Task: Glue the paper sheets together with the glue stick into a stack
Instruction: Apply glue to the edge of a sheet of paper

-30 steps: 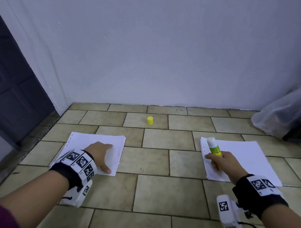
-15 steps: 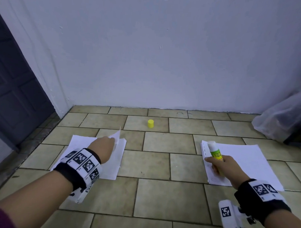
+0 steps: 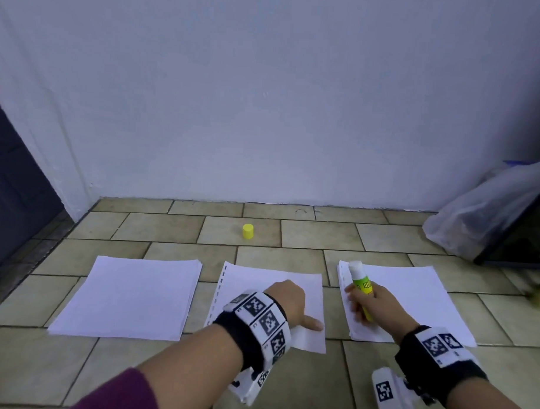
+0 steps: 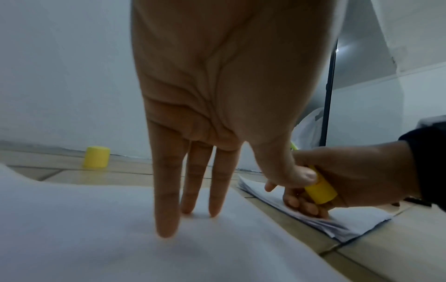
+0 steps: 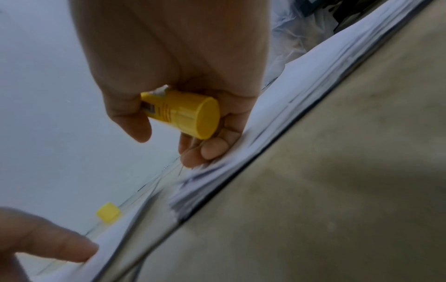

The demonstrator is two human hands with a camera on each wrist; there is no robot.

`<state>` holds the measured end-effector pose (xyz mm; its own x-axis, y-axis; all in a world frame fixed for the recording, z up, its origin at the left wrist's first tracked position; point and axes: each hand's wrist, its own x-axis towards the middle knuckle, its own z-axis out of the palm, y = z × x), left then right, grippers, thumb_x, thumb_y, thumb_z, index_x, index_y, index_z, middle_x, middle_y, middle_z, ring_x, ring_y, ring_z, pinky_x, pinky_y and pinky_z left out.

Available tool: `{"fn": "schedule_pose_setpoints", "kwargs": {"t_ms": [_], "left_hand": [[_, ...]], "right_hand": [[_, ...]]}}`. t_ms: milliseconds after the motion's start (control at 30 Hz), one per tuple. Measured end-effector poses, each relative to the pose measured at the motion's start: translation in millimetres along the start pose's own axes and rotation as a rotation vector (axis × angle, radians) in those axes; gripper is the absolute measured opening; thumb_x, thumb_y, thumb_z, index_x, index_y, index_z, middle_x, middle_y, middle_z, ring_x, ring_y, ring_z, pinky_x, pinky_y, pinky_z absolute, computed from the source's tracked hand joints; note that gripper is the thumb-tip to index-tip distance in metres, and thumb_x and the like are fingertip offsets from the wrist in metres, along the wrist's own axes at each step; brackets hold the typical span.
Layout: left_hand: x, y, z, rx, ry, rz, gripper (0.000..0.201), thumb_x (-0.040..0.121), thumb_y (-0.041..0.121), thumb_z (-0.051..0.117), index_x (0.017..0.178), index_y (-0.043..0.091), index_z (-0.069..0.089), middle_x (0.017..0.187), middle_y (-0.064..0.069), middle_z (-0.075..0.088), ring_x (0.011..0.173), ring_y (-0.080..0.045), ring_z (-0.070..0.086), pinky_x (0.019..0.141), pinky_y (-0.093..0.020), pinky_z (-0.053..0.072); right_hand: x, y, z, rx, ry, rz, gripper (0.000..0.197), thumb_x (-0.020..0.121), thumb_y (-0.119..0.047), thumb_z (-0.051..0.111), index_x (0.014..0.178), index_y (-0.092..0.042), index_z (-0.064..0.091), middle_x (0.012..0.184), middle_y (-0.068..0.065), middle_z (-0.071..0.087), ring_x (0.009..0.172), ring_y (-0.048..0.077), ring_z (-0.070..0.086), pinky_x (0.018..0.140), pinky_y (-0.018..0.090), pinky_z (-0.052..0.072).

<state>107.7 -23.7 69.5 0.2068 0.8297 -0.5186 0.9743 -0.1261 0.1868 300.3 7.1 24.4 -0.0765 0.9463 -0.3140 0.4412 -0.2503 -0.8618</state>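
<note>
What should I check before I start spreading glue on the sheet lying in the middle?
1. Single sheet lying flat on the floor between the two piles: ok.
2. Left hand holding it down: ok, straight fingers press on the paper.
3. Glue stick in the right hand: ok, gripped round the body.
4. Cap off: ok, the yellow cap stands on the tiles near the wall and the white tip is bare.
5. Tip aimed at the sheet: not ok, it points up and away, over the right pile.
6. Glue wound out far enough: cannot tell.
</note>
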Motion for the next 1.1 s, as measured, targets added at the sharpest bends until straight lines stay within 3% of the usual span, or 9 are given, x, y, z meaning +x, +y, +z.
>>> {"fn": "schedule_pose_setpoints", "kwargs": {"t_ms": [67, 100, 167, 267, 500, 633, 767, 900, 1100], "left_hand": [[3, -7, 1, -0.001, -0.014, 0.018, 0.049, 0.093, 0.047, 0.055, 0.105, 0.000, 0.062, 0.108, -0.011, 0.060, 0.098, -0.023, 0.053, 0.067, -0.026, 0.038], [3, -12, 0, 0.020, -0.013, 0.036, 0.046, 0.094, 0.037, 0.058, 0.125, 0.003, 0.056, 0.126, -0.013, 0.054, 0.112, -0.026, 0.051, 0.075, -0.027, 0.041], [3, -21, 3, 0.069, 0.005, 0.089, 0.053, 0.091, 0.018, 0.064, 0.140, 0.013, 0.044, 0.138, -0.012, 0.041, 0.126, -0.029, 0.043, 0.094, -0.034, 0.041], [4, -31, 8, 0.111, 0.035, 0.123, 0.061, 0.084, 0.007, 0.069, 0.137, 0.019, 0.041, 0.134, -0.010, 0.037, 0.126, -0.026, 0.037, 0.094, -0.039, 0.044], [10, -50, 10, 0.095, 0.044, 0.185, 0.059, 0.088, 0.022, 0.065, 0.141, 0.026, 0.039, 0.144, -0.005, 0.029, 0.131, -0.025, 0.030, 0.101, -0.043, 0.040], [12, -58, 0, 0.204, -0.017, 0.162, 0.076, 0.087, 0.029, 0.069, 0.149, 0.032, 0.026, 0.154, -0.005, 0.017, 0.139, -0.027, 0.021, 0.109, -0.044, 0.034], [16, -65, -2, 0.210, -0.003, 0.140, 0.085, 0.083, 0.032, 0.072, 0.151, 0.033, 0.021, 0.156, -0.004, 0.015, 0.143, -0.025, 0.013, 0.112, -0.042, 0.030], [19, -73, 0, 0.167, -0.040, 0.134, 0.090, 0.083, 0.035, 0.072, 0.152, 0.035, 0.014, 0.159, -0.002, 0.004, 0.146, -0.025, 0.005, 0.116, -0.043, 0.023], [18, -81, 0, 0.211, -0.113, 0.153, 0.105, 0.079, 0.038, 0.076, 0.153, 0.036, 0.002, 0.161, 0.000, -0.008, 0.148, -0.026, -0.008, 0.119, -0.047, 0.014]], "right_hand": [[1, 0, -2, -0.012, -0.034, -0.005, 0.013, 0.090, -0.012, 0.057, 0.096, -0.001, 0.061, 0.066, 0.010, 0.059, 0.057, 0.023, 0.053, 0.059, 0.033, 0.045], [1, 0, -3, -0.023, -0.048, -0.023, 0.010, 0.089, -0.009, 0.058, 0.095, -0.004, 0.062, 0.066, 0.010, 0.059, 0.057, 0.022, 0.053, 0.059, 0.032, 0.045], [1, 0, -5, -0.091, -0.056, -0.088, 0.003, 0.084, -0.005, 0.064, 0.087, -0.005, 0.063, 0.063, 0.007, 0.055, 0.056, 0.019, 0.052, 0.055, 0.027, 0.044], [-2, 2, -7, -0.180, -0.034, -0.198, 0.012, 0.079, -0.007, 0.073, 0.074, -0.010, 0.062, 0.059, -0.001, 0.051, 0.054, 0.012, 0.048, 0.051, 0.020, 0.042], [-16, -7, -14, -0.165, 0.058, -0.339, 0.014, 0.077, -0.017, 0.077, 0.078, -0.020, 0.063, 0.059, -0.012, 0.055, 0.052, 0.003, 0.046, 0.056, 0.022, 0.036], [-13, -36, -16, -0.202, -0.012, -0.317, 0.007, 0.086, -0.021, 0.066, 0.093, -0.023, 0.065, 0.068, -0.006, 0.053, 0.056, 0.009, 0.046, 0.057, 0.024, 0.039], [2, -69, -10, -0.471, 0.010, -0.408, 0.026, 0.076, -0.021, 0.078, 0.096, -0.028, 0.064, 0.083, -0.006, 0.058, 0.070, 0.004, 0.051, 0.058, 0.010, 0.037], [24, -91, 9, -0.384, 0.150, -0.430, 0.038, 0.062, -0.018, 0.087, 0.087, -0.018, 0.058, 0.080, -0.001, 0.059, 0.072, 0.015, 0.053, 0.058, 0.018, 0.039], [53, -106, 42, -0.547, 0.034, -0.422, 0.028, 0.072, -0.016, 0.079, 0.091, -0.020, 0.059, 0.082, -0.003, 0.056, 0.076, 0.013, 0.049, 0.054, 0.015, 0.032]]}}
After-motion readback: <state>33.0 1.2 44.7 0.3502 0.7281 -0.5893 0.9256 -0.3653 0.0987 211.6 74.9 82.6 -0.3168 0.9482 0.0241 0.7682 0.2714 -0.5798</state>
